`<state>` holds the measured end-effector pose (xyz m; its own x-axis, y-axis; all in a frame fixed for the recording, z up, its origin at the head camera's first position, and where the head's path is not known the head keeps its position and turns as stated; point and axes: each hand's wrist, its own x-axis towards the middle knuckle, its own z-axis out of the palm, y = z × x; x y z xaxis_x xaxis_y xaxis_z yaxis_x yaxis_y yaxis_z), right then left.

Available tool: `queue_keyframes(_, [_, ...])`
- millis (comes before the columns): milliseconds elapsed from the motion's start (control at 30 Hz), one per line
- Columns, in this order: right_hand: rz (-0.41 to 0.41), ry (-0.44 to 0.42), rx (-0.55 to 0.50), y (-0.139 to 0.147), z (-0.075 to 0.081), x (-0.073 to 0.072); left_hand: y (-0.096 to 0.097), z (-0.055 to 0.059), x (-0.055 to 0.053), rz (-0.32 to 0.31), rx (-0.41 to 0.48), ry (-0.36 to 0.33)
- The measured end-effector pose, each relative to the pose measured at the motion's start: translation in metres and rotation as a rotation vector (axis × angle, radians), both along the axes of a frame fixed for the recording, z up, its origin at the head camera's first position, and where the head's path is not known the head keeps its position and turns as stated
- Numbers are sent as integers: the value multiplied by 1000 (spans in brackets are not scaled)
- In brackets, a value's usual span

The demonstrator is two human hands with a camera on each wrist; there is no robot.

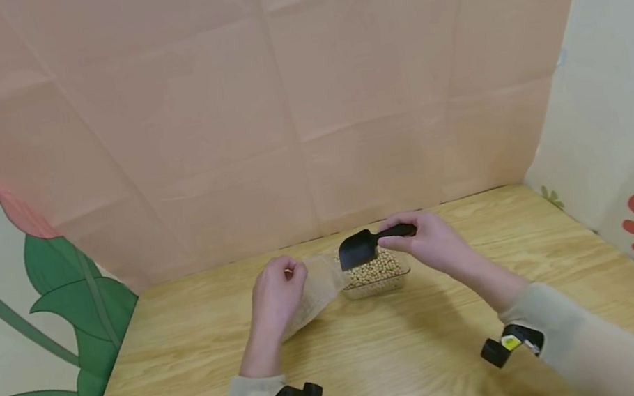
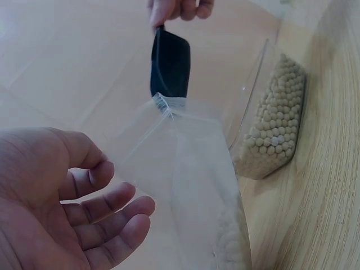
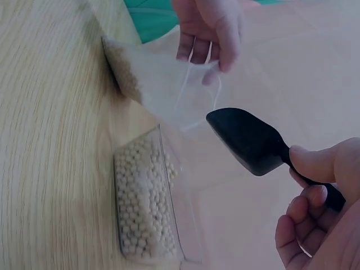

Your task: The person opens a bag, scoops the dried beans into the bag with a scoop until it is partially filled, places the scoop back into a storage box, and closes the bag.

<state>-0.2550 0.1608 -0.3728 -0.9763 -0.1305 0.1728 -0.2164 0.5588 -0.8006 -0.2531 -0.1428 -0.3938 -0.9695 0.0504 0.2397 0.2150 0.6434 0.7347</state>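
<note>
Pink paper walls back a wooden table (image 1: 198,389), where near its far edge a clear tub (image 1: 376,274) of pale beans sits. Right hand (image 1: 434,242) grips a black scoop (image 1: 358,249) by its handle above the tub. Just left, left hand (image 1: 274,299) pinches the top of a clear bag (image 1: 315,294), fingers curled, beans in its bottom

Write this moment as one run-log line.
left hand: holds bag open | right hand: holds scoop above tub of beans | table: wood
</note>
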Motion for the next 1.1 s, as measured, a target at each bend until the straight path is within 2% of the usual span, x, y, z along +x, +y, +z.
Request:
queue_keyframes(167, [-20,2,-2,13,-3,-3,0,1,0,4,-5,1])
queue_keyframes(633, [-86,8,95,39,-13,-15,1,0,0,4,-11,6])
queue_keyframes(1100, [-94,-2,163,50,-19,-25,0,0,1,-1,0,-18])
